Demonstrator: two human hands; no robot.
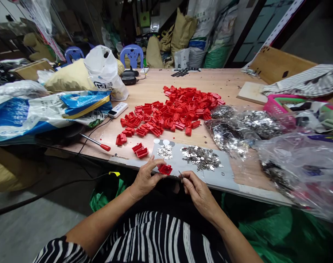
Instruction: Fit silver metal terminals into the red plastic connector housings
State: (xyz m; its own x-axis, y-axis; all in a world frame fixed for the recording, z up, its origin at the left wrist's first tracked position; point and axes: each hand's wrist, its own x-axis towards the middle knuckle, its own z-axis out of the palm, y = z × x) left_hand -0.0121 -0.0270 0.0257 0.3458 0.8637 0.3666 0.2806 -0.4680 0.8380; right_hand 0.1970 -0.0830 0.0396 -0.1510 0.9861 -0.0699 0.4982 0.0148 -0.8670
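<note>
My left hand [147,176] pinches a small red plastic housing [165,169] just over the table's front edge. Close by on the right, my right hand [195,186] grips a thin dark metal piece [180,174] between thumb and fingers; its exact kind is too small to tell. The two held things are apart. Beyond my hands, a pile of small silvery metal pieces [165,151] and a larger pile of metal clips [201,157] lie on a grey mat [226,171]. A couple of red housings [140,150] sit left of the mat.
A large heap of red housings [179,106] covers the table's middle. Clear bags of metal parts [229,131] crowd the right. On the left are a red-handled screwdriver [104,147], a white device with a cable [118,109], and plastic sacks [46,109].
</note>
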